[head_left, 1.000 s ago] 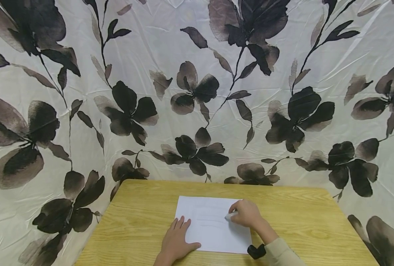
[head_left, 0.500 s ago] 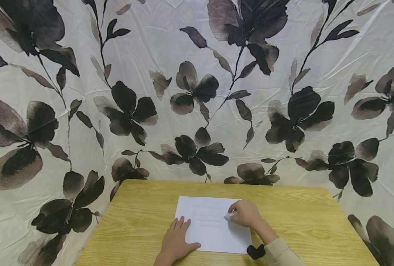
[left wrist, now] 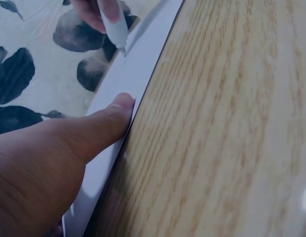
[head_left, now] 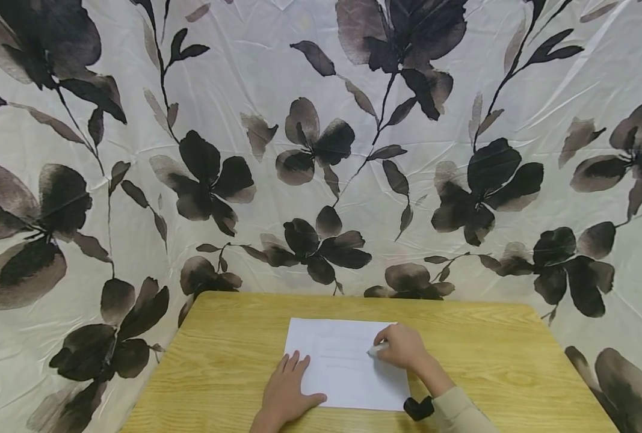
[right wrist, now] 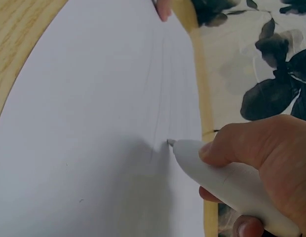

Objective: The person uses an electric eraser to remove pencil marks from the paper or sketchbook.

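Note:
A white sheet of paper (head_left: 348, 385) lies on the wooden table, with several faint, roughly parallel lines across its upper middle. My right hand (head_left: 404, 347) pinches a thick white pen (right wrist: 217, 177), thumb and fingers curled round its body. In the right wrist view its narrow tip meets the paper, or nearly so, at the end of one faint line. My left hand (head_left: 287, 391) rests with spread fingers on the sheet's left side. The left thumb (left wrist: 106, 121) lies along the near edge of the paper in the left wrist view.
The yellow wood-grain table (head_left: 218, 343) extends on all sides of the sheet. A small black object (head_left: 419, 409) sits by the right wrist, at the paper's near right corner. White cloth with dark flowers (head_left: 321, 252) hangs behind the table and at its sides.
The head view has shifted very slightly. Both hands stay in nearly the same place on the sheet, and the pen tip shows hardly any movement.

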`<state>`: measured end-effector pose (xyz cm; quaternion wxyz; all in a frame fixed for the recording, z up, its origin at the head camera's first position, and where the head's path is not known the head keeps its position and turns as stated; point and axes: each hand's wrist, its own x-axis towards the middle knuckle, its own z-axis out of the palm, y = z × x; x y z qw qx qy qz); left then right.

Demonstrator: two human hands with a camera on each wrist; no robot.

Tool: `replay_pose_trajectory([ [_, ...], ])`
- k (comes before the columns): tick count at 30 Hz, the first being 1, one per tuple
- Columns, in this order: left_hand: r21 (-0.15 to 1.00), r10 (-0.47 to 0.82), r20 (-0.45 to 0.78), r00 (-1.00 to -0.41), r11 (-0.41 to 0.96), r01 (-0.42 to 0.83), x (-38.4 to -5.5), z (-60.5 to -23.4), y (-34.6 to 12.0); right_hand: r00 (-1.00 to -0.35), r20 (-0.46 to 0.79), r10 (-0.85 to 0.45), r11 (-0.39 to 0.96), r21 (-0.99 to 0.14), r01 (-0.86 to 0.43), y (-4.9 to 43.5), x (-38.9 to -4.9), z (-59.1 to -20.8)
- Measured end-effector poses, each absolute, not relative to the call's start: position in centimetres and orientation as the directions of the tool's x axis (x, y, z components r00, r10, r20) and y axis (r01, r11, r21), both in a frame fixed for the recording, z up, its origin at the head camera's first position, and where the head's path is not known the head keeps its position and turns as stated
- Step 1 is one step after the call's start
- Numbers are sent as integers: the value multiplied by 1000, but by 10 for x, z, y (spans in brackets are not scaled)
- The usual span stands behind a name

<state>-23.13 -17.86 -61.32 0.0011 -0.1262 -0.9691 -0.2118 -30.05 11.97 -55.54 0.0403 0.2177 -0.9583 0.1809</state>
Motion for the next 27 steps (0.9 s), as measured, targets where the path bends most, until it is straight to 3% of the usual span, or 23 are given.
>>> replay_pose_trajectory([
  [27,400,255,65,-965,879,259,-233,-614,-180,-895,155,-419,824,-349,-446,111,-302,-553],
])
